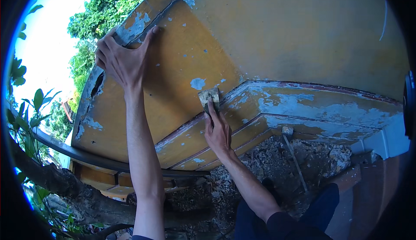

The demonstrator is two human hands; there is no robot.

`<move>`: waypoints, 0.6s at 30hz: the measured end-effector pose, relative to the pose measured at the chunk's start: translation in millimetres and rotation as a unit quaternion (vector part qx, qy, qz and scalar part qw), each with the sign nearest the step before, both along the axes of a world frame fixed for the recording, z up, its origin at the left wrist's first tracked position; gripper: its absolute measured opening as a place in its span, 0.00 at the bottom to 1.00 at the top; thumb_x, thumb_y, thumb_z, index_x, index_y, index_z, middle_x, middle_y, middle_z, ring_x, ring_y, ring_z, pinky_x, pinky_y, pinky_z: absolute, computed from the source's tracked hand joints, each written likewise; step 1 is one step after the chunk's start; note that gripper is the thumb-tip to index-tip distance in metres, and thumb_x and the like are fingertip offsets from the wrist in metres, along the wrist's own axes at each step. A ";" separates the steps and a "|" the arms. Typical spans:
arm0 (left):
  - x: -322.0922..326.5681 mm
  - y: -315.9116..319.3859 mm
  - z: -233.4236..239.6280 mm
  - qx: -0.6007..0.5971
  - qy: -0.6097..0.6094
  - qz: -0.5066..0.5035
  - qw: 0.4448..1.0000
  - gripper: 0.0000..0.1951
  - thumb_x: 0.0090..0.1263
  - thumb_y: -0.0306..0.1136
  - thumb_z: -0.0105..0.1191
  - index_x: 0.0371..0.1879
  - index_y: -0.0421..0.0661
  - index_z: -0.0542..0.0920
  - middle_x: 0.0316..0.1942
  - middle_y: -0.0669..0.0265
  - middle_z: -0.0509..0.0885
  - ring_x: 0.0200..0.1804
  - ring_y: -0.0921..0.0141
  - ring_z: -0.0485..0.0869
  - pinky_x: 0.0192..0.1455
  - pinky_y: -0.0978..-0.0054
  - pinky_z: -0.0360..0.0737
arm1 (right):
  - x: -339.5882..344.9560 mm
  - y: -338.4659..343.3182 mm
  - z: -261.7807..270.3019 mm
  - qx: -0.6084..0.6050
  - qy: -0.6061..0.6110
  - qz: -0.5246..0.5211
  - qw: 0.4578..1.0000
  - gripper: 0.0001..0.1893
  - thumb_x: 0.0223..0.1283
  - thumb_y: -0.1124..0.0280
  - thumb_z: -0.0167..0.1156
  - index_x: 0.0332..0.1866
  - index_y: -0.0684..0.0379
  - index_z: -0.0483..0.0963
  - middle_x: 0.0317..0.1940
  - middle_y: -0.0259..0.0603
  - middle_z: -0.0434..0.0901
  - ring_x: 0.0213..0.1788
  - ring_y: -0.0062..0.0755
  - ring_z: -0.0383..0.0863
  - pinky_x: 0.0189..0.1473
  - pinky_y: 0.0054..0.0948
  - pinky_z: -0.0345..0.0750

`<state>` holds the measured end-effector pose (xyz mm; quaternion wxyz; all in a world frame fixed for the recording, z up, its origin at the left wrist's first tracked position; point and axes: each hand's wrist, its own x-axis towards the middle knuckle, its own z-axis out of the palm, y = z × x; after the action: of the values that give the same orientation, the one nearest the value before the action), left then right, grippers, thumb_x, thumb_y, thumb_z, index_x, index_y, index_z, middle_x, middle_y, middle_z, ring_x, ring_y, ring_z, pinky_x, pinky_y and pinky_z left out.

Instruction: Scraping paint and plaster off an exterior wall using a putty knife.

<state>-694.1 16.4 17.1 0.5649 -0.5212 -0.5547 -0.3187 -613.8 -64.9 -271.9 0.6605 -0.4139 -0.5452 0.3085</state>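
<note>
My left hand point(122, 58) grips the edge of a yellow-painted wall point(175, 61), its fingers over the rim and its thumb spread on the face. A dark crack point(97, 84) runs along that edge, beside patches of bare pale plaster. In my right hand point(219, 131) is a flat scraper point(209, 95), its worn blade lying against the yellow face just above a moulding point(188, 126). My index finger presses along the scraper. Close to the blade is a bare pale patch point(198, 83) where the paint has come off.
A long-handled tool point(295, 162) leans at the wall's foot over rubble-strewn ground point(266, 155). A thick tree branch point(71, 194) and a dark rail point(97, 158) cross the lower left. Brown steps or slabs point(367, 191) lie at lower right.
</note>
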 end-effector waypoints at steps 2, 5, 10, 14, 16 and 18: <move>-10.1 1.2 -6.0 0.002 0.008 -0.007 1.000 0.54 0.44 0.79 0.69 0.59 0.41 0.78 0.53 0.56 0.77 0.61 0.57 0.73 0.71 0.56 0.61 | 1.8 15.6 24.9 0.008 0.032 0.008 0.999 0.30 0.76 0.71 0.56 0.81 0.48 0.63 0.55 0.64 0.81 0.53 0.66 0.84 0.47 0.49 0.82; -7.1 0.4 -1.9 0.015 -0.009 -0.020 1.000 0.54 0.44 0.79 0.70 0.59 0.42 0.78 0.53 0.56 0.76 0.61 0.57 0.73 0.70 0.56 0.62 | 11.7 21.0 76.2 0.009 0.075 0.016 0.997 0.29 0.76 0.71 0.56 0.81 0.53 0.63 0.58 0.67 0.80 0.57 0.67 0.83 0.51 0.50 0.81; -6.8 1.6 -8.1 0.010 -0.002 -0.013 1.000 0.53 0.43 0.78 0.71 0.57 0.43 0.78 0.51 0.59 0.76 0.62 0.57 0.73 0.70 0.55 0.61 | -18.0 -9.4 36.7 -0.041 0.060 0.006 0.997 0.28 0.77 0.70 0.55 0.80 0.54 0.63 0.59 0.66 0.80 0.58 0.66 0.83 0.54 0.50 0.82; -6.2 -6.6 6.7 -0.014 -0.005 -0.030 0.999 0.52 0.44 0.79 0.69 0.56 0.43 0.79 0.51 0.60 0.76 0.60 0.58 0.74 0.67 0.56 0.62 | -4.6 14.5 85.2 -0.029 0.108 0.004 0.994 0.28 0.78 0.69 0.54 0.80 0.53 0.63 0.65 0.65 0.77 0.62 0.65 0.81 0.57 0.49 0.83; -10.1 -8.2 2.8 -0.022 -0.003 -0.021 1.000 0.52 0.45 0.79 0.69 0.56 0.43 0.79 0.50 0.60 0.76 0.60 0.58 0.74 0.67 0.56 0.63 | -7.0 8.9 79.6 -0.032 0.106 0.010 0.994 0.28 0.78 0.69 0.54 0.80 0.53 0.62 0.66 0.65 0.76 0.63 0.66 0.80 0.58 0.48 0.82; -10.2 -5.1 0.0 -0.039 -0.004 -0.017 0.999 0.51 0.46 0.80 0.67 0.55 0.43 0.79 0.50 0.59 0.77 0.59 0.58 0.74 0.67 0.56 0.63 | -14.4 -5.9 63.3 -0.016 0.053 -0.006 0.998 0.28 0.79 0.70 0.53 0.81 0.54 0.62 0.65 0.65 0.77 0.62 0.66 0.80 0.58 0.47 0.82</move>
<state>-704.3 11.2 17.1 0.5364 -0.5506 -0.5602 -0.3087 -628.1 -70.8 -208.7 0.6836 -0.4103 -0.5022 0.3349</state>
